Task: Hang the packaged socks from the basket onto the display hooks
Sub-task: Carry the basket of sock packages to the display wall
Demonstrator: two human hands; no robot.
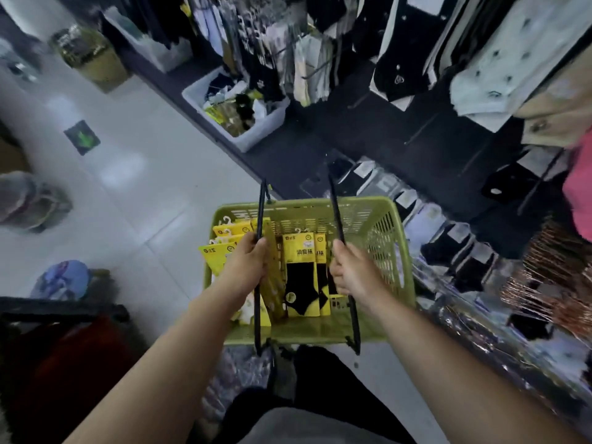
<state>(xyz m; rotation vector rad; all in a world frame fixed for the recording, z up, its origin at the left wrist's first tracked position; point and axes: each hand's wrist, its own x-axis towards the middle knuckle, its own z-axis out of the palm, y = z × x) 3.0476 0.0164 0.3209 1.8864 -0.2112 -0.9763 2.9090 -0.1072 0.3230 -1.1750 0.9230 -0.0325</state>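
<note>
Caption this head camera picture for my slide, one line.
The left hand and right hand each grip a black handle of a green basket holding yellow sock packs, beside hanging socks.

Pale tiled floor (pixel 134 193) bears a white bin (pixel 262 129) of mixed packets at the dark display base's edge, a cardboard box (pixel 105 68) farther off and a dark square sticker (pixel 82 137); green basket (pixel 304 203) holds yellow sock packs (pixel 299 251).

shop: socks (pixel 395 75) hanging on display hooks (pixel 320 70)
</note>
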